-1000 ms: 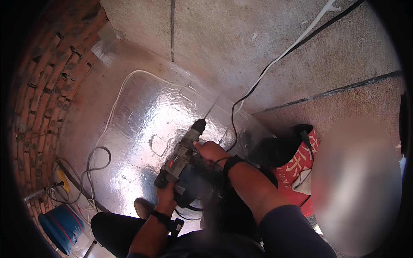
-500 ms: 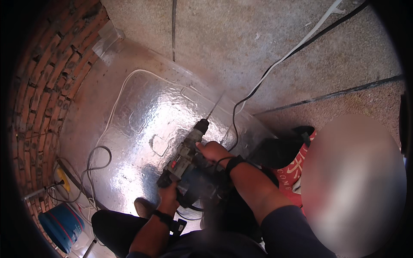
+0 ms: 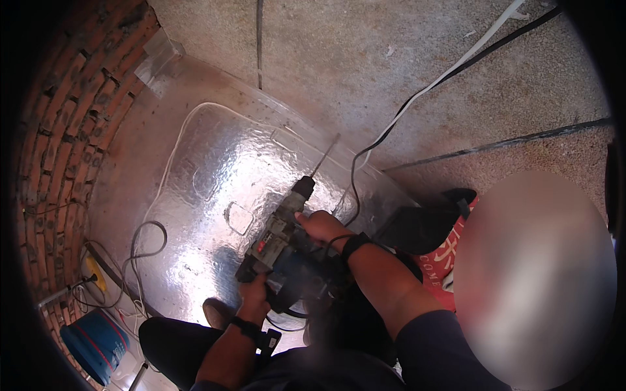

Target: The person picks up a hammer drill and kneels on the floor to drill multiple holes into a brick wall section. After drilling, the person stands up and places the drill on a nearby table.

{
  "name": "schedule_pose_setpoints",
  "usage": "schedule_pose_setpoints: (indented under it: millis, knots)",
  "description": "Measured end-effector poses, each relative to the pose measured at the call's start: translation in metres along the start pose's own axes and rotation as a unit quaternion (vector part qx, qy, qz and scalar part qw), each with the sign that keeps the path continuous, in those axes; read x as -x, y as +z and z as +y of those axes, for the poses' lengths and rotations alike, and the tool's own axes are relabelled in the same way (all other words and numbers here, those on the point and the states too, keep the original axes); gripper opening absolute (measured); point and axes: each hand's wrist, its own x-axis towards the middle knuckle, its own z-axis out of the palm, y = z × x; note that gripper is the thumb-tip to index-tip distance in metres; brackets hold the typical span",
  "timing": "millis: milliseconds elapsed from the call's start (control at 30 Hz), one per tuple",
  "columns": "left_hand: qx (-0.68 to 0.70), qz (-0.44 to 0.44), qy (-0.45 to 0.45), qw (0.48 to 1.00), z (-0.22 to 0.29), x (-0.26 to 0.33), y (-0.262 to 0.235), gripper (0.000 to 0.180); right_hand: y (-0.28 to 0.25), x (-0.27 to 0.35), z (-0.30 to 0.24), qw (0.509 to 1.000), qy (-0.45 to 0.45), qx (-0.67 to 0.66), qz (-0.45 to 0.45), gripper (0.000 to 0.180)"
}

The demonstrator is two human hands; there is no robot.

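A grey and dark rotary hammer drill [image 3: 272, 240] slants across the middle of the view. Its long thin drill bit [image 3: 326, 155] points up and to the right, above the shiny foil-like floor covering. My left hand [image 3: 254, 298] is closed round the rear end of the drill. Farther forward, my right hand [image 3: 323, 227] grips the drill's side just behind the chuck [image 3: 303, 187], thumb toward the body. The undersides of both grips are hidden. A dark cord loops near my right wrist.
A brick wall [image 3: 65, 130] curves along the left. White and black cables [image 3: 427, 91] cross the concrete surface ahead, and a looped cord [image 3: 151, 236] lies left. A blue bucket [image 3: 96, 345] stands lower left. Red printed material [image 3: 442, 264] and a large blurred patch are at right.
My hands and the drill keep nearly the same pose. The drill has shifted very slightly left and up in the picture, along with a small shift of the whole view.
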Motion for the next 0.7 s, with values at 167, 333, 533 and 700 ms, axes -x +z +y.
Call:
schedule_pose_setpoints:
  millis: [167,333,533,700]
  knots:
    - [0.019,-0.011,0.007,1.000,-0.005,-0.001,0.004,0.029,-0.008,0.003,-0.002,1.000,0.007,-0.001,-0.001,0.068]
    - [-0.024,0.003,0.001,1.000,-0.009,-0.006,0.001,0.029,-0.012,0.004,-0.002,0.999,0.039,-0.004,-0.016,0.062]
    - [-0.021,0.001,-0.010,1.000,0.004,0.006,0.017,0.022,-0.016,0.001,-0.006,0.998,0.061,-0.005,-0.015,0.062]
    - [-0.043,0.015,-0.044,0.998,0.002,-0.001,0.015,0.023,-0.019,-0.003,-0.006,0.999,0.027,0.011,-0.016,0.061]
